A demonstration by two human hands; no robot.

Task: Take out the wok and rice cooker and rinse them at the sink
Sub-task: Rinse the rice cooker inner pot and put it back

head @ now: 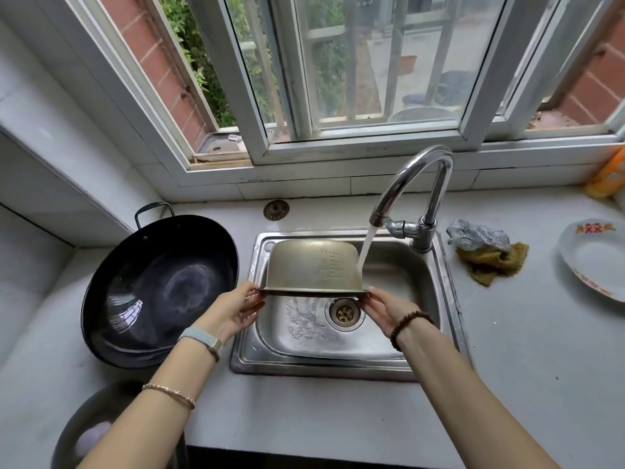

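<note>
The metal rice cooker pot (313, 267) is upside down above the steel sink (338, 360), with measuring marks on its side. My left hand (233, 309) pinches its rim on the left and my right hand (385, 308) pinches the rim on the right. Water runs from the curved tap (416, 187) and falls just past the pot's right side. The black wok (159, 289) sits tilted on the counter left of the sink, its handle toward the wall.
A silver scrubber (477, 233) and a yellow-brown cloth (493, 262) lie right of the tap. A white plate (595, 258) sits at the far right, an orange bottle (607, 176) by the sill. A round lid (84, 431) shows at bottom left.
</note>
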